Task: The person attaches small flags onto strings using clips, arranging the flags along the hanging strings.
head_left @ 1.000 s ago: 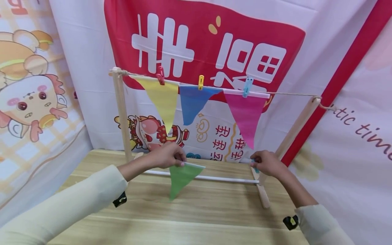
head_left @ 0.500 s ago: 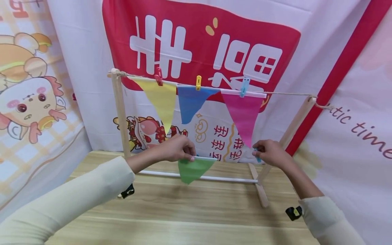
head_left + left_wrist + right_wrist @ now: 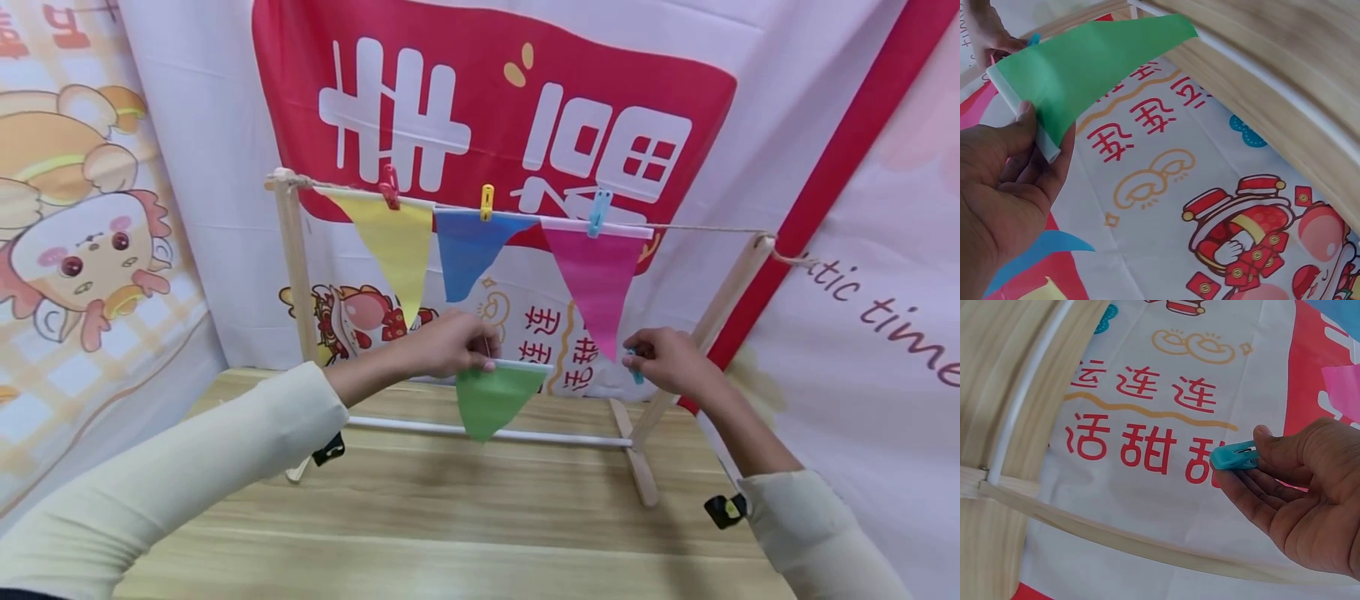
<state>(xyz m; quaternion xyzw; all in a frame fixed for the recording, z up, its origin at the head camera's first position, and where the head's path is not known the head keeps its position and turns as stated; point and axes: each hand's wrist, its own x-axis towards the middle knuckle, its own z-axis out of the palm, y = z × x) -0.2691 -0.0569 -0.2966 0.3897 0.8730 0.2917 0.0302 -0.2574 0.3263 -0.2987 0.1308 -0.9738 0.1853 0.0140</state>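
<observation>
My left hand pinches the white top edge of a green pennant near its left end. The pennant's point hangs down, in front of the rack's white bottom bar. Between thumb and fingers, my right hand holds a blue clothespin, below and right of the pink pennant. On the string above, a red clothespin holds a yellow pennant. A yellow clothespin is on the blue pennant, and a light blue clothespin is on the pink one.
The string is tied between two wooden posts, the left post and the right post. A white bar joins them low down. The rack stands on a wood-grain table, with a printed cloth hanging behind.
My left hand has moved right and up with the green pennant. My right hand has risen a little with the clothespin. The pennants on the string stay in place.
</observation>
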